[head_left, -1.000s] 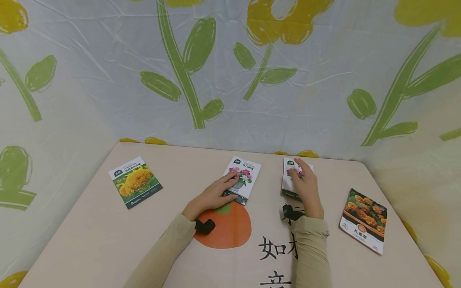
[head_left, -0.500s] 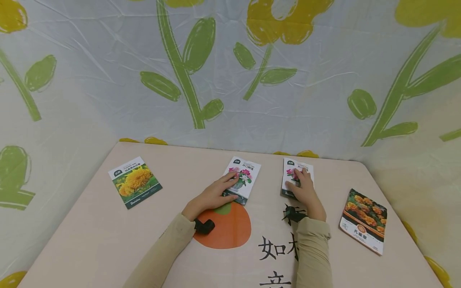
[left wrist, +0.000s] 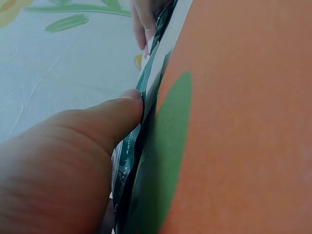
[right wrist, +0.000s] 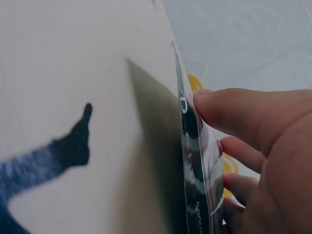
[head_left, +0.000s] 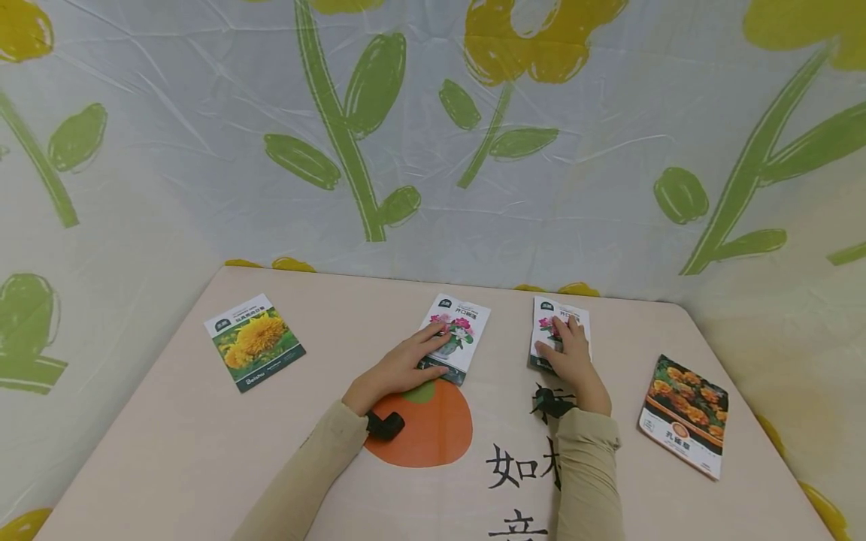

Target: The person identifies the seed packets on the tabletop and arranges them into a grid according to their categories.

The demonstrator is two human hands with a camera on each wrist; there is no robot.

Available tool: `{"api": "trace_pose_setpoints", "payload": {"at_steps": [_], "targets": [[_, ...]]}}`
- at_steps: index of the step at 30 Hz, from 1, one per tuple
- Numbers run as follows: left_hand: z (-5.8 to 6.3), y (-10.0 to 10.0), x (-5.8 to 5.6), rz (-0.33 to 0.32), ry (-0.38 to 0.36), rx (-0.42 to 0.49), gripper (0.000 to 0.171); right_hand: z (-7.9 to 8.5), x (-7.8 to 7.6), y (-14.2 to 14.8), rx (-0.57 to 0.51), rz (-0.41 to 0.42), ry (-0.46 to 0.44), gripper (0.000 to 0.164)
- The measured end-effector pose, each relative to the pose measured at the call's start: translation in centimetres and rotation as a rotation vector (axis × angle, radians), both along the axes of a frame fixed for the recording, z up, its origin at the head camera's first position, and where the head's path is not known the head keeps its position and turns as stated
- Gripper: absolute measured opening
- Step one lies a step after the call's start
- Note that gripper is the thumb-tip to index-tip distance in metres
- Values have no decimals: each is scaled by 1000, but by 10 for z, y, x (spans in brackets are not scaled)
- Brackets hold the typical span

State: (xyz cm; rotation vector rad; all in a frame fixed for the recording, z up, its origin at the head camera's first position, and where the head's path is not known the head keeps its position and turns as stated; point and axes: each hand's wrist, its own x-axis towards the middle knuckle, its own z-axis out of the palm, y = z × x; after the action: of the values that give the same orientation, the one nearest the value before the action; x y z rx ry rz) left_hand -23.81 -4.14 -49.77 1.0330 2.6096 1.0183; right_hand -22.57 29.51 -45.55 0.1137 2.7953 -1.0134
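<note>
In the head view, my left hand (head_left: 404,364) rests flat on a white seed packet (head_left: 472,334) with pink flowers in a bowl. The left wrist view has its thumb (left wrist: 117,114) lying on the packet's dark green lower band (left wrist: 127,151). My right hand (head_left: 575,364) lies on a similar pink-flower packet (head_left: 543,324), with spread fingers across the lower right of its face. Up close in the right wrist view, the thumb (right wrist: 219,109) touches the packet's front (right wrist: 207,161), whose lower edge is raised and casts a shadow. The hands partly hide both packets.
A yellow-flower seed packet (head_left: 255,343) lies at the far left of the pale pink table (head_left: 169,443). At the right lies an orange-flower packet (head_left: 685,415). The tabletop bears an orange fruit print (head_left: 440,432) and black characters (head_left: 510,466). A flower-print cloth (head_left: 223,150) hangs behind.
My right hand has slid from the packet's upper part down toward its lower right, uncovering more of the print. My left hand and the packets have stayed in place.
</note>
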Motion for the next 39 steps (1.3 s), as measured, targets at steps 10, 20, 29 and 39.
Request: {"api": "trace_pose_setpoints", "payload": {"at_steps": [10, 20, 29, 39], "targets": [[3, 1, 2, 14, -9, -28, 67, -1, 0, -1, -3, -4, -2, 72], [3, 1, 2, 23, 2, -36, 67, -1, 0, 0, -17, -2, -8, 73], [2, -1, 2, 21, 6, -21, 67, 1, 1, -2, -26, -15, -18, 74], [-1, -8, 0, 13, 13, 8, 68, 1, 3, -2, -39, -17, -1, 73]]}}
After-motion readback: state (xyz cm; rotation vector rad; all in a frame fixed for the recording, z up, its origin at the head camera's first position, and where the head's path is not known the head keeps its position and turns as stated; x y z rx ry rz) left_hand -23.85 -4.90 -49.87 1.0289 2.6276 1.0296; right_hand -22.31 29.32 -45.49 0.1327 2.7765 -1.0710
